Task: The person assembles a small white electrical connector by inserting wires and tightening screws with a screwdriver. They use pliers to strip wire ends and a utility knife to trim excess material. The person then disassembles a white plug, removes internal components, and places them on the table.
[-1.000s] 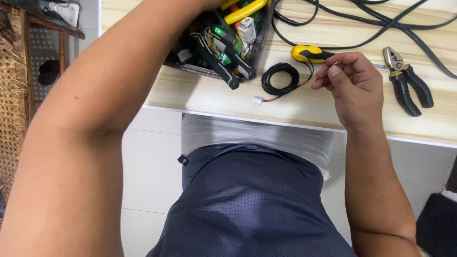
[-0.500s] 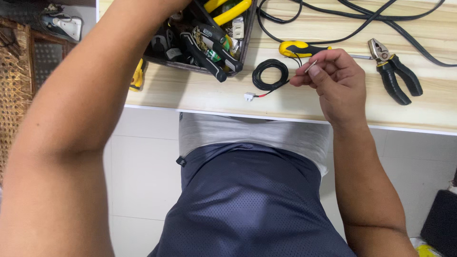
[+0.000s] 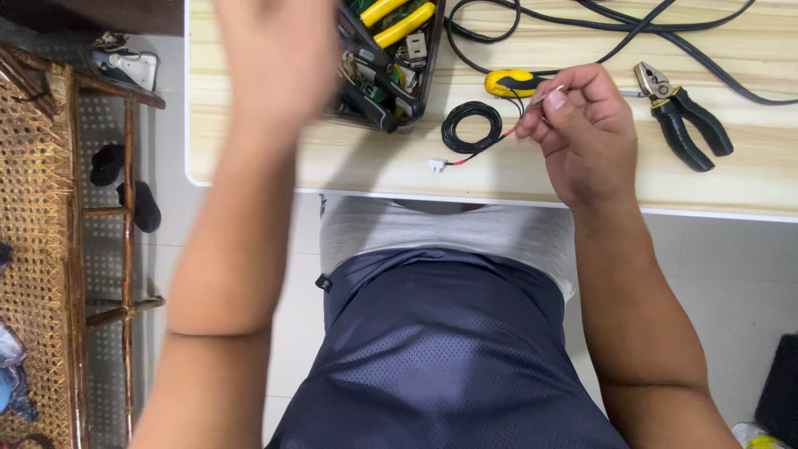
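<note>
The right hand (image 3: pixel 582 137) rests on the wooden table (image 3: pixel 274 158) with its fingers curled, pinching the thin end of a wire (image 3: pixel 490 143) between thumb and fingertips. From that pinch the red and black wire runs left to a small black coil (image 3: pixel 470 126) lying flat just beside the hand, and its free end carries a little white plug (image 3: pixel 437 165) near the table edge. Just above the knuckles lies a yellow-handled tool (image 3: pixel 514 81), and to the right of the hand, a short way off, a pair of black-handled pliers (image 3: pixel 683 121) lies on the table. Thick black cables (image 3: pixel 598 41) loop across the table beyond the hand. Further left stands a black toolbox (image 3: pixel 391 58) crowded with yellow and black tools. The left hand (image 3: pixel 278 54) is raised in front of that box, blurred, so I cannot tell whether it is open or grasps anything.
</note>
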